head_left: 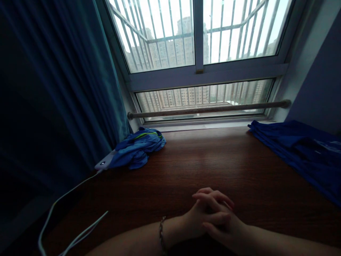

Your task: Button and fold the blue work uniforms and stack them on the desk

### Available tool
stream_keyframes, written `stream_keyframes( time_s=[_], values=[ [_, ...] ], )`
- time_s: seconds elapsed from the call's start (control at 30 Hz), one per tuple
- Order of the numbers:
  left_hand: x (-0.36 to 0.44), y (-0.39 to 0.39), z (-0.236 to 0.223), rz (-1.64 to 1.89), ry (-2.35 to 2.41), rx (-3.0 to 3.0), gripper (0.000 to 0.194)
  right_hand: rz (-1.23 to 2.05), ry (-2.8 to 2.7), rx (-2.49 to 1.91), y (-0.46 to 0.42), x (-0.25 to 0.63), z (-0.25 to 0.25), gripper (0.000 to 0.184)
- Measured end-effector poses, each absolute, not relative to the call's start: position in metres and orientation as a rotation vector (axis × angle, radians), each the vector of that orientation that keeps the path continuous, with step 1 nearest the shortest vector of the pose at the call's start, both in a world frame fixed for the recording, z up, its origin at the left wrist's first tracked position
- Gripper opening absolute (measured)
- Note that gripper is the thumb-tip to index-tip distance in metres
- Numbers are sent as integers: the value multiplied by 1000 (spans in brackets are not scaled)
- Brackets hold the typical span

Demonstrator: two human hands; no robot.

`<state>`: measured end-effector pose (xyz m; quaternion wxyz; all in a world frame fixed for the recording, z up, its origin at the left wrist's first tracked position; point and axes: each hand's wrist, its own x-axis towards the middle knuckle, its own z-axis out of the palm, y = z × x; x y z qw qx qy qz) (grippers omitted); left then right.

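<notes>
My left hand (195,218) and my right hand (233,227) are clasped, their fingers interlaced, low over the brown wooden surface (202,156). Both are closed, and no object shows between them. The palms are hidden. A dark chain bracelet (161,233) circles my left wrist. To the left, a white cable (82,236) is the thing nearest to my left forearm.
A crumpled blue garment (141,147) with a yellow-green stripe lies beside a white device (105,161) with a cable attached. Darker blue cloth (298,142) covers the right side. Behind stand a barred window (198,78), a horizontal rail (207,109) and a blue curtain (80,81).
</notes>
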<state>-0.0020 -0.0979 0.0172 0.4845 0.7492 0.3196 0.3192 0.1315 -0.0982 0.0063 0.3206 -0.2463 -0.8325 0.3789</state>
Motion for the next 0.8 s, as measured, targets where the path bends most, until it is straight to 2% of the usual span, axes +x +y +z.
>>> stream_keyframes(
  time_s=[0.1,0.2,0.37,0.43,0.5,0.63,0.7,0.8],
  values=[
    [-3,-96,19,825,668,1828,55,945,-2107,-608,-99,132,1,73],
    [-18,-74,30,1007,827,1879,54,893,-2006,-656,-100,130,-2,71],
    [-103,-4,57,1469,1836,1994,33,1067,-1836,-807,-99,124,-6,48],
    [-151,13,55,1382,2343,1983,35,1087,-1850,-793,-100,124,-7,45],
    [-194,18,43,1118,2741,1821,38,1075,-1871,-777,-101,125,-7,43],
    [-237,13,13,768,2859,1828,27,1073,-1893,-783,-104,125,-3,37],
    [-235,14,8,817,2832,1845,18,1097,-1882,-791,-104,124,-2,35],
    [-211,21,11,1125,2558,1973,10,1202,-1814,-829,-100,124,-1,34]
  ],
)
